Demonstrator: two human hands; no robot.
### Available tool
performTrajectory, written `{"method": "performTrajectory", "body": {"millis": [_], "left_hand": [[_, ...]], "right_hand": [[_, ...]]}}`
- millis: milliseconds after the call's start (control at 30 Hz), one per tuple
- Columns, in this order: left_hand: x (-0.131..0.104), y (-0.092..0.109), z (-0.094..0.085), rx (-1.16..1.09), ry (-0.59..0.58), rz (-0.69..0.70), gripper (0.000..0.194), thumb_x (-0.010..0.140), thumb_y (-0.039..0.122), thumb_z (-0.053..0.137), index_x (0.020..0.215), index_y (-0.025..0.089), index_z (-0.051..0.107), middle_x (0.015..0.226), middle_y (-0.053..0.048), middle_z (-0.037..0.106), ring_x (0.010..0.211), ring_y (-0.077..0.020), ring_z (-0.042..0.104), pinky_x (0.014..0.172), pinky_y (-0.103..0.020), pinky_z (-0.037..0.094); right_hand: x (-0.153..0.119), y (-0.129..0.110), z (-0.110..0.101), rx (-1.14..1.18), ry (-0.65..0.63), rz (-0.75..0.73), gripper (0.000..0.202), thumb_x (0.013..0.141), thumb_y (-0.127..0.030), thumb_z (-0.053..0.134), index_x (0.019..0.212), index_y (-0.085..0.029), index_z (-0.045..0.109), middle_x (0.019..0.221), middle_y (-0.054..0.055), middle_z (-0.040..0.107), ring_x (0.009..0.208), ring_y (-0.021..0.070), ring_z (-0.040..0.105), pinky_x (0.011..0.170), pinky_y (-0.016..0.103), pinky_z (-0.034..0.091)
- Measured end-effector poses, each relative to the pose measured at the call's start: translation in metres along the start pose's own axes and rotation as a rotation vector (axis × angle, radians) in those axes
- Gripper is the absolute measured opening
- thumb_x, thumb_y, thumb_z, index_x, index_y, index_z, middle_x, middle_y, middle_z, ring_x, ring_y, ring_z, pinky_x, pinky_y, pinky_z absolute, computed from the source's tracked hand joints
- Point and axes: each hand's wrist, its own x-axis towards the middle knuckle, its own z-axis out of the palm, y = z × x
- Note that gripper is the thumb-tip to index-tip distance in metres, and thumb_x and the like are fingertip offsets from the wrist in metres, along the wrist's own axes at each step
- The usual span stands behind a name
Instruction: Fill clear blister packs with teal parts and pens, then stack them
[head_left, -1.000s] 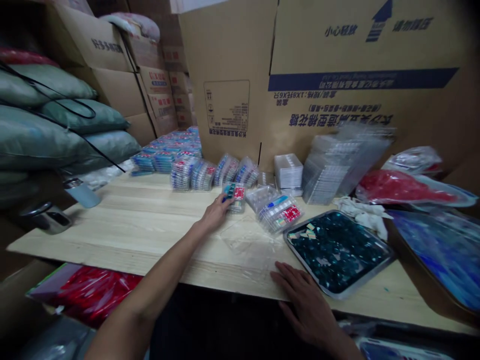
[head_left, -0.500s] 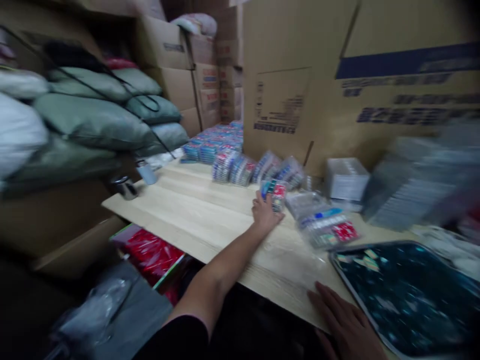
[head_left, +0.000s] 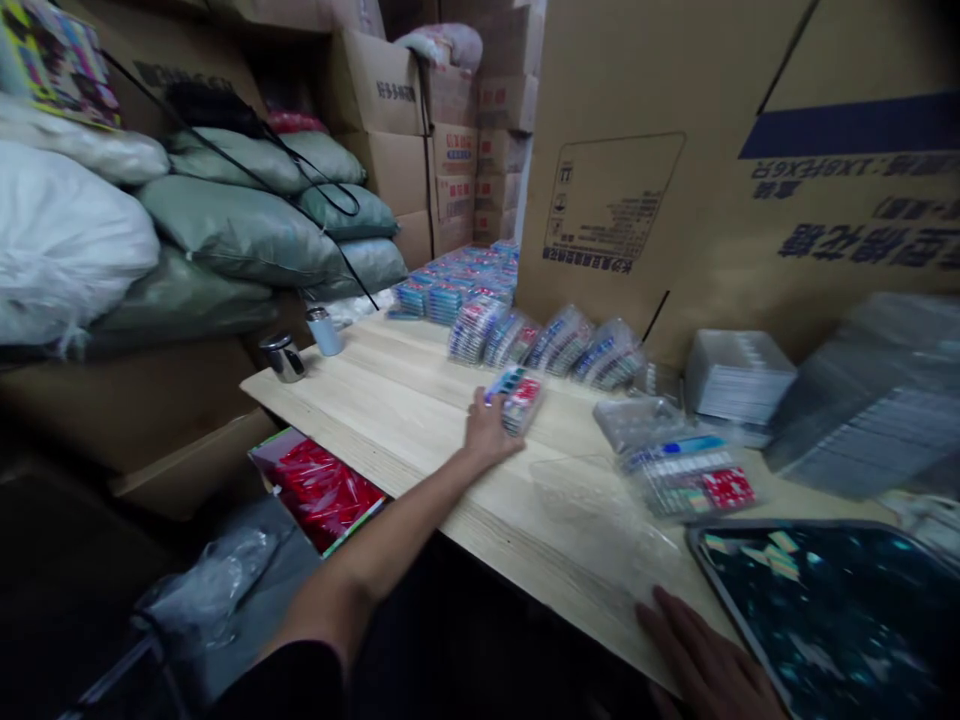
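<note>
My left hand (head_left: pixel 491 432) reaches over the pale wooden table (head_left: pixel 375 400), its fingers wrapped round a clear pack (head_left: pixel 520 398) with red, blue and green contents. In front of the cardboard box stand several stacks of similar packs (head_left: pixel 566 340). My right hand (head_left: pixel 709 655) rests with fingers stretched at the table's front edge, beside a dark tray (head_left: pixel 862 600) with small pale pieces in it. A clear plastic sheet (head_left: pixel 600 510) lies between the hands. Filled packs with blue and red contents (head_left: pixel 697 475) sit behind the tray.
Two metal containers, a silver cup (head_left: pixel 283 358) and a light-blue bottle (head_left: pixel 323 332), stand at the left corner. A large cardboard box (head_left: pixel 637 180) rises behind the table. Below the left edge is a box of red packets (head_left: pixel 322 490). Clear trays (head_left: pixel 739 375) are stacked right.
The camera view has shifted. My left hand has moved left along the table with the pack, away from the filled packs. My right hand remains near the tray.
</note>
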Motion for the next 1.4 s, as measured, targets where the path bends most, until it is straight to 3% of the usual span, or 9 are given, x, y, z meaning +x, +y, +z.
{"method": "performTrajectory", "body": {"millis": [267, 433, 567, 700, 833, 933, 1100, 1200, 1400], "left_hand": [[-0.007, -0.183, -0.105, 0.209, 0.208, -0.21, 0.09, 0.06, 0.039, 0.083, 0.133, 0.017, 0.035, 0.14, -0.015, 0.027, 0.13, -0.0334, 0.041, 0.111, -0.047, 0.038], [0.004, -0.222, -0.138, 0.189, 0.191, -0.283, 0.086, 0.064, 0.044, 0.085, 0.13, 0.019, 0.036, 0.136, -0.007, 0.033, 0.128, -0.0315, 0.044, 0.107, -0.048, 0.042], [0.012, -0.208, -0.139, 0.036, 0.261, -0.408, 0.068, 0.069, 0.057, 0.075, 0.119, 0.019, 0.047, 0.137, -0.005, 0.038, 0.126, -0.0382, 0.047, 0.104, -0.055, 0.043], [0.015, -0.194, -0.135, -0.029, 0.297, -0.434, 0.088, 0.059, 0.072, 0.069, 0.125, 0.017, 0.048, 0.149, -0.014, 0.032, 0.128, -0.0561, 0.04, 0.099, -0.074, 0.036], [0.02, -0.179, -0.134, 0.064, 0.346, -0.515, 0.109, 0.058, 0.072, 0.065, 0.144, 0.015, 0.029, 0.158, -0.021, 0.023, 0.136, -0.0598, 0.026, 0.099, -0.083, 0.026], [0.012, -0.136, -0.13, 0.099, 0.357, -0.343, 0.117, 0.063, 0.076, 0.062, 0.152, 0.017, 0.011, 0.163, -0.019, 0.01, 0.144, -0.0545, 0.009, 0.106, -0.08, 0.016], [-0.051, -0.01, -0.088, -0.015, -0.064, 0.493, 0.054, 0.088, 0.059, 0.046, 0.127, 0.023, 0.055, 0.144, -0.011, 0.051, 0.138, -0.0349, 0.041, 0.113, -0.055, 0.035], [-0.093, 0.042, -0.047, 0.106, -0.348, 0.714, 0.055, 0.094, 0.054, 0.04, 0.142, 0.027, 0.048, 0.157, -0.008, 0.038, 0.147, -0.0327, 0.026, 0.117, -0.056, 0.024], [-0.076, 0.02, -0.011, 0.287, -0.446, 0.512, 0.055, 0.099, 0.045, 0.027, 0.148, 0.025, 0.042, 0.163, -0.007, 0.022, 0.146, -0.0334, 0.028, 0.115, -0.057, 0.024]], "right_hand": [[0.008, -0.015, -0.016, 0.033, 0.003, 0.07, 0.072, 0.088, -0.041, 0.054, 0.154, -0.025, 0.031, 0.156, 0.009, 0.038, 0.132, 0.0311, 0.049, 0.1, 0.047, 0.041], [0.01, -0.018, -0.021, 0.087, -0.062, 0.105, 0.064, 0.09, -0.036, 0.053, 0.151, -0.022, 0.037, 0.158, 0.011, 0.034, 0.139, 0.0294, 0.04, 0.105, 0.046, 0.037], [0.014, -0.019, -0.028, 0.131, -0.144, 0.17, 0.058, 0.093, -0.038, 0.05, 0.148, -0.023, 0.042, 0.158, 0.012, 0.034, 0.14, 0.0297, 0.038, 0.107, 0.048, 0.034], [0.02, -0.023, -0.035, 0.173, -0.215, 0.208, 0.06, 0.093, -0.041, 0.049, 0.148, -0.02, 0.041, 0.159, 0.014, 0.03, 0.144, 0.0306, 0.03, 0.112, 0.05, 0.027], [0.039, -0.042, -0.036, 0.235, -0.254, 0.237, 0.062, 0.094, -0.041, 0.047, 0.149, -0.016, 0.038, 0.16, 0.015, 0.027, 0.148, 0.0298, 0.021, 0.116, 0.049, 0.022], [0.066, -0.06, -0.031, 0.289, -0.234, 0.254, 0.059, 0.095, -0.041, 0.044, 0.148, -0.013, 0.039, 0.158, 0.018, 0.03, 0.148, 0.029, 0.021, 0.118, 0.047, 0.02], [0.116, -0.076, -0.021, 0.347, -0.172, 0.287, 0.056, 0.096, -0.039, 0.042, 0.145, -0.01, 0.041, 0.155, 0.021, 0.034, 0.144, 0.0302, 0.027, 0.116, 0.048, 0.023], [0.132, -0.076, -0.02, 0.398, -0.152, 0.278, 0.056, 0.095, -0.034, 0.045, 0.144, -0.008, 0.041, 0.154, 0.022, 0.034, 0.144, 0.0304, 0.028, 0.115, 0.047, 0.027], [0.114, -0.019, -0.05, 0.487, 0.058, 0.364, 0.038, 0.09, -0.014, 0.043, 0.124, -0.015, 0.06, 0.127, 0.012, 0.062, 0.122, 0.0209, 0.053, 0.108, 0.036, 0.038]]}}
